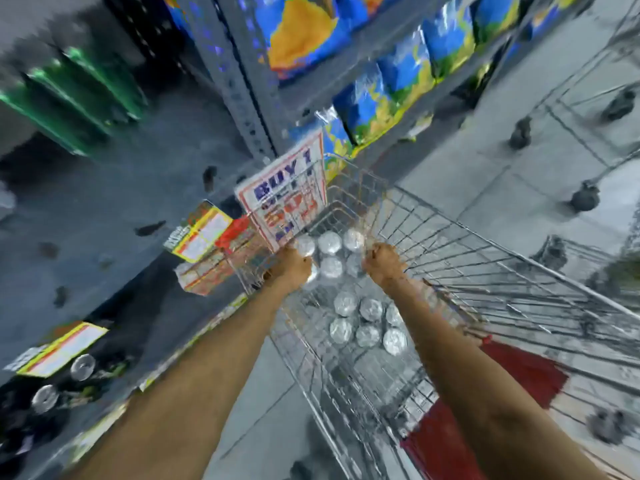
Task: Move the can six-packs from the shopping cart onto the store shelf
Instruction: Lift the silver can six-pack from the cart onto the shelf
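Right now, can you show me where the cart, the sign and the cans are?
cart (485, 268), head view, on the wire side wall.
sign (284, 188), head view, on the white face by the blue letters.
cans (369, 322), head view, on a silver top in the nearer six-pack.

The shopping cart (450, 258) is open on top, so the six-packs (367, 323) lie reachable from above. Its wire walls close the sides. A "BUY 1" sign (284, 199) stands between cart and shelf (104, 209).

Blue chip bags (391, 95), promo sign (287, 195), price tags (202, 233).
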The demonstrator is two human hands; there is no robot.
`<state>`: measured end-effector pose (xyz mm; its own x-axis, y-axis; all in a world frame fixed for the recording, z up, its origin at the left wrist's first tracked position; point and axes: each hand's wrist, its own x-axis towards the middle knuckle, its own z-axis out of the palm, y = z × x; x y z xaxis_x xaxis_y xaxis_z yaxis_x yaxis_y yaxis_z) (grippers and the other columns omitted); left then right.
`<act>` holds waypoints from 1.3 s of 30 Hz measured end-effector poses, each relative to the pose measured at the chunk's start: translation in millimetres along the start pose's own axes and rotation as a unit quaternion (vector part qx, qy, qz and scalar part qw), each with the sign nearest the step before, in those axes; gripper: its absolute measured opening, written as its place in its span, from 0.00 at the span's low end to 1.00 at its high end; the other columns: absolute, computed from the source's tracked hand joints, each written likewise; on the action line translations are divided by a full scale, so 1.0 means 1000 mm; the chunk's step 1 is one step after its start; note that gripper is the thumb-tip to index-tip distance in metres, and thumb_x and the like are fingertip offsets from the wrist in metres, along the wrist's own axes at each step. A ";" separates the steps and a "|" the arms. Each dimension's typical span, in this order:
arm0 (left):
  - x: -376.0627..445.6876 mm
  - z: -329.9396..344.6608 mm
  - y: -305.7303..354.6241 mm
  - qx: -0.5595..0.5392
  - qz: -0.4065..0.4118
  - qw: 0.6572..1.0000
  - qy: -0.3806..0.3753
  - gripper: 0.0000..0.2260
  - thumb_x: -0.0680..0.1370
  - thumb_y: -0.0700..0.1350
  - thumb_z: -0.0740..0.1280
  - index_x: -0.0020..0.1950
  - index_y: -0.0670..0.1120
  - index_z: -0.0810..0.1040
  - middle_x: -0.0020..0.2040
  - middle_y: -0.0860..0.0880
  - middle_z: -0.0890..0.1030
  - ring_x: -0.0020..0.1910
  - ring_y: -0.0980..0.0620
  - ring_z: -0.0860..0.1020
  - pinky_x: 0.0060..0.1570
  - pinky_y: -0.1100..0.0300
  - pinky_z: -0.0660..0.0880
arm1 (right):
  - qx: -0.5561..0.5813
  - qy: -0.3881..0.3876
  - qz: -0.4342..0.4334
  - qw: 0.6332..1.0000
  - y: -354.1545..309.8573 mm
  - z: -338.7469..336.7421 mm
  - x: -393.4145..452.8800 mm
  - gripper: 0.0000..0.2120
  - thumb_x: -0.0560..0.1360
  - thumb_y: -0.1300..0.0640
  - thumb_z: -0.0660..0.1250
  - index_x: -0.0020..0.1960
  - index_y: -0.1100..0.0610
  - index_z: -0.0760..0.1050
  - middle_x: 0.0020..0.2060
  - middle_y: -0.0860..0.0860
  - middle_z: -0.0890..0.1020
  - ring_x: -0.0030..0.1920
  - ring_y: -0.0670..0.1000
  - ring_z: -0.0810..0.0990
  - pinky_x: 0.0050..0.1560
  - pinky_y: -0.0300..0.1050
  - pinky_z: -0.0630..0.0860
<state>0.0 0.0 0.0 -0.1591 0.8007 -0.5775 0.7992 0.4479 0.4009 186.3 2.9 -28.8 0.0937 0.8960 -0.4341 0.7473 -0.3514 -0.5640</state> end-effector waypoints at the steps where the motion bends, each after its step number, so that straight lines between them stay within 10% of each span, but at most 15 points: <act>1: 0.008 0.006 0.001 -0.018 -0.016 1.000 -0.001 0.16 0.80 0.45 0.59 0.61 0.34 0.71 0.39 0.42 0.76 0.40 0.41 0.76 0.38 0.55 0.72 | 0.000 -0.027 0.018 0.999 0.004 0.005 0.007 0.14 0.77 0.61 0.56 0.49 0.70 0.76 0.50 0.69 0.79 0.51 0.65 0.77 0.50 0.53 0.73; 4: 0.025 0.020 0.003 -0.089 -0.116 0.989 -0.003 0.12 0.81 0.46 0.57 0.41 0.42 0.73 0.36 0.42 0.73 0.31 0.48 0.70 0.33 0.59 0.67 | 0.078 -0.073 0.084 0.991 0.009 0.016 0.021 0.17 0.79 0.54 0.56 0.56 0.68 0.73 0.51 0.65 0.78 0.52 0.61 0.77 0.46 0.48 0.69; 7: 0.037 0.037 0.002 -0.158 -0.161 0.974 -0.011 0.21 0.82 0.50 0.54 0.60 0.35 0.75 0.60 0.36 0.77 0.52 0.40 0.77 0.55 0.53 0.73 | 0.133 -0.077 0.090 0.984 0.014 0.027 0.032 0.18 0.79 0.50 0.55 0.54 0.65 0.73 0.45 0.57 0.75 0.45 0.54 0.73 0.41 0.45 0.65; 11: 0.039 0.044 0.002 -0.232 -0.189 0.953 0.051 0.25 0.79 0.51 0.61 0.68 0.34 0.70 0.66 0.35 0.76 0.64 0.37 0.74 0.62 0.47 0.71 | 0.257 -0.005 0.124 0.958 0.020 0.036 0.030 0.16 0.76 0.46 0.62 0.50 0.60 0.69 0.43 0.55 0.74 0.43 0.53 0.73 0.42 0.48 0.72; 19: 0.021 0.029 0.007 -0.228 -0.180 0.953 0.088 0.18 0.76 0.51 0.66 0.55 0.36 0.79 0.56 0.39 0.82 0.49 0.42 0.79 0.40 0.54 0.73 | 0.268 0.017 0.145 0.952 0.014 0.028 0.013 0.16 0.76 0.48 0.62 0.53 0.60 0.69 0.46 0.59 0.80 0.42 0.55 0.80 0.32 0.42 0.75; 24: 0.000 0.001 0.016 -0.236 -0.142 0.955 0.113 0.18 0.73 0.53 0.70 0.50 0.38 0.81 0.50 0.41 0.83 0.48 0.43 0.80 0.49 0.52 0.78 | 0.228 0.049 0.114 0.966 0.007 -0.004 -0.004 0.16 0.76 0.45 0.61 0.48 0.59 0.72 0.42 0.59 0.83 0.36 0.51 0.78 0.33 0.38 0.73; 30: -0.055 -0.055 0.029 -0.297 -0.053 0.940 0.159 0.13 0.72 0.53 0.71 0.33 0.46 0.77 0.29 0.53 0.80 0.23 0.58 0.76 0.21 0.67 0.67 | 0.159 0.119 0.003 0.980 -0.043 -0.072 -0.033 0.20 0.77 0.46 0.59 0.33 0.59 0.72 0.29 0.55 0.79 0.32 0.53 0.75 0.41 0.45 0.75; 36: -0.128 -0.134 0.013 -0.307 0.024 0.924 0.225 0.20 0.70 0.61 0.70 0.35 0.44 0.82 0.32 0.44 0.80 0.33 0.46 0.83 0.40 0.49 0.82 | 0.106 0.179 -0.102 0.973 -0.128 -0.118 -0.078 0.24 0.76 0.46 0.60 0.36 0.67 0.76 0.38 0.68 0.80 0.42 0.65 0.78 0.39 0.49 0.69; 39: -0.161 -0.170 -0.014 -0.378 0.039 0.890 0.254 0.19 0.66 0.62 0.72 0.28 0.47 0.78 0.30 0.47 0.76 0.23 0.58 0.78 0.26 0.59 0.79 | 0.079 0.196 -0.176 0.962 -0.179 -0.124 -0.100 0.24 0.75 0.46 0.61 0.34 0.65 0.76 0.36 0.67 0.81 0.41 0.65 0.78 0.39 0.49 0.69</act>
<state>-83.9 -67.4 208.3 -0.5145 0.8320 -0.2077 0.2325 0.3685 0.9001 124.5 9.7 202.5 0.1168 0.9897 0.0830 0.6718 -0.0172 -0.7405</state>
